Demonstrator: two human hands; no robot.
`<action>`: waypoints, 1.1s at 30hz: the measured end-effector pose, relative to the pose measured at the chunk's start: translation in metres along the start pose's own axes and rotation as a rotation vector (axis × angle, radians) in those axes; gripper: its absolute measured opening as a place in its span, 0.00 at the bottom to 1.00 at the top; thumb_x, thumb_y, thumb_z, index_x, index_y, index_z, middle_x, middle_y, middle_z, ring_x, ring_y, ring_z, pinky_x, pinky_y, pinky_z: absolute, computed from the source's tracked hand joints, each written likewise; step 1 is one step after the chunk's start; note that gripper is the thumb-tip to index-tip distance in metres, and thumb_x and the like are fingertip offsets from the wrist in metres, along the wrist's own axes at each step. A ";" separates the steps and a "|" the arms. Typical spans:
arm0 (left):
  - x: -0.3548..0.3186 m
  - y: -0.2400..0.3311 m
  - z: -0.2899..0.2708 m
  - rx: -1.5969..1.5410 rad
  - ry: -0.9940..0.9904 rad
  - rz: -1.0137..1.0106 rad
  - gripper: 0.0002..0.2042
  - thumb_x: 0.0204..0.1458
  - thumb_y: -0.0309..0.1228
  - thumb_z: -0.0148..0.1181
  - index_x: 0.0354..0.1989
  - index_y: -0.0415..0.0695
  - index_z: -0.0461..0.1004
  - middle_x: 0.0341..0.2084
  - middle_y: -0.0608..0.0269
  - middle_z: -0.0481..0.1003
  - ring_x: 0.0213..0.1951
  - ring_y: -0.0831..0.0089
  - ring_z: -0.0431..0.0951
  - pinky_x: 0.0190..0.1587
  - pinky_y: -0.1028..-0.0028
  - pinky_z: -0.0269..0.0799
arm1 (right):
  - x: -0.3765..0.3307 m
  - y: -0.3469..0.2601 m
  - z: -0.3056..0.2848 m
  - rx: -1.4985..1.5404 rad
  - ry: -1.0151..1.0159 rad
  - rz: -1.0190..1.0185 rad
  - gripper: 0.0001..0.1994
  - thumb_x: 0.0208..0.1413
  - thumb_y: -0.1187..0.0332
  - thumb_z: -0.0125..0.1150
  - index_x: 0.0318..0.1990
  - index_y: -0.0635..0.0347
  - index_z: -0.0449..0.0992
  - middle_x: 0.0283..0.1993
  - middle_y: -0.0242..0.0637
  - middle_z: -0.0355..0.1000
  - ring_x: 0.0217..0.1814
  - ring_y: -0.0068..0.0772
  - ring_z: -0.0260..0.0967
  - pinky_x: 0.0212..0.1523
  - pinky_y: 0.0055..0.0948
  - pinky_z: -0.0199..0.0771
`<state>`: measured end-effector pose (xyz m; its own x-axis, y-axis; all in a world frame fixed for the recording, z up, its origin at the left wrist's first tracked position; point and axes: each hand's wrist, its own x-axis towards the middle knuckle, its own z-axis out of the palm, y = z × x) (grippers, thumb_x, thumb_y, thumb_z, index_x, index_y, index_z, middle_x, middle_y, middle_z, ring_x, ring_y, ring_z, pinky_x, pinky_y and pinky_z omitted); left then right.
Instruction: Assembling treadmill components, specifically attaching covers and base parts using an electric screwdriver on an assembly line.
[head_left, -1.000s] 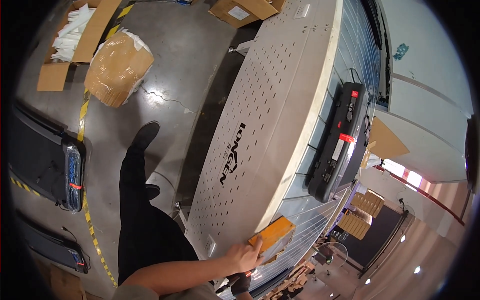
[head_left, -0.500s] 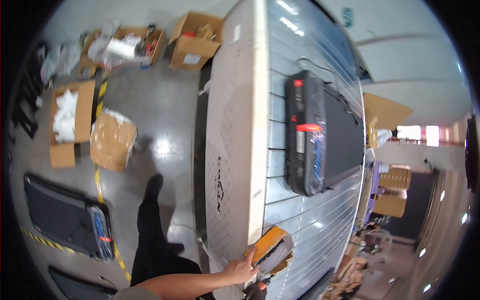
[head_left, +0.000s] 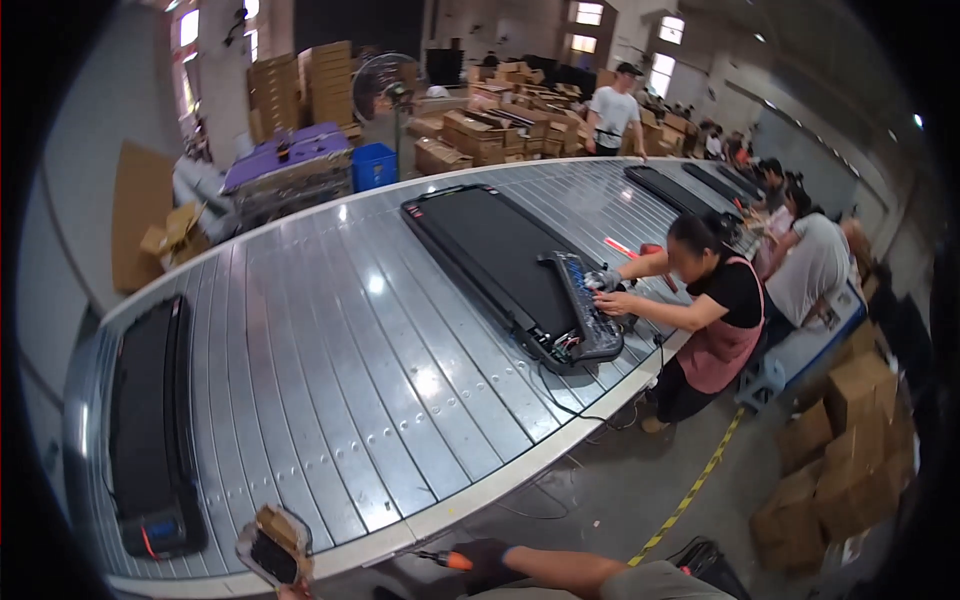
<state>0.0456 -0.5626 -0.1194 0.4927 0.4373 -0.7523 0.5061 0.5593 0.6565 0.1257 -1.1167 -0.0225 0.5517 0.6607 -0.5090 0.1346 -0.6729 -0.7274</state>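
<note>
At the lower edge, my left hand point(head_left: 294, 592) grips a small open container point(head_left: 275, 545) with a brown lining and a dark inside; its contents are too small to tell. Only the fingers of that hand show. My right forearm, under a grey sleeve, ends in what looks like a dark glove point(head_left: 488, 562), closed round an orange and black screwdriver-like tool point(head_left: 455, 560) beside the table edge. A flat black treadmill point(head_left: 150, 430) lies on the slatted metal table point(head_left: 300, 330), left of the container. Farther right rests another treadmill point(head_left: 490, 260), its end cover lifted and wires showing.
A co-worker in a pink apron point(head_left: 715, 355) handles that cover. Other people stand along the table's far right. Cardboard boxes point(head_left: 840, 460) are piled on the floor at right. Behind the table are a fan point(head_left: 385, 90), a blue bin point(head_left: 374, 168) and stacked cartons. Cables hang off the near edge.
My view has swung round to look along the table, bringing the co-workers into sight. The container stays in my left hand. More of my right arm and its tool now shows.
</note>
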 end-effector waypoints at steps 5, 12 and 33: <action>0.027 0.065 0.055 0.094 -0.105 0.216 0.22 0.57 0.43 0.60 0.58 0.49 0.68 0.39 0.56 0.78 0.36 0.64 0.78 0.37 0.62 0.66 | -0.060 0.100 0.036 0.127 0.268 0.267 0.36 0.47 0.41 0.69 0.61 0.49 0.70 0.55 0.50 0.76 0.58 0.55 0.74 0.58 0.46 0.73; -0.016 0.048 0.223 0.128 -0.263 0.399 0.17 0.57 0.34 0.57 0.55 0.49 0.67 0.26 0.62 0.78 0.21 0.69 0.77 0.15 0.75 0.60 | -0.143 0.169 0.066 0.118 0.386 0.748 0.37 0.42 0.43 0.70 0.58 0.54 0.71 0.52 0.51 0.77 0.55 0.56 0.76 0.56 0.47 0.75; 0.015 0.110 0.782 -0.009 -0.195 0.156 0.14 0.65 0.34 0.47 0.52 0.38 0.68 0.25 0.51 0.78 0.15 0.65 0.77 0.11 0.71 0.66 | -0.230 0.064 0.131 0.928 0.313 1.155 0.29 0.71 0.59 0.46 0.76 0.56 0.53 0.57 0.37 0.68 0.52 0.31 0.65 0.58 0.36 0.61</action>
<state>0.6618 -1.0451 -0.0163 0.6921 0.3754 -0.6165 0.4072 0.5022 0.7629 -0.1000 -1.2681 -0.0126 0.1521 -0.2437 -0.9578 -0.9672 -0.2361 -0.0935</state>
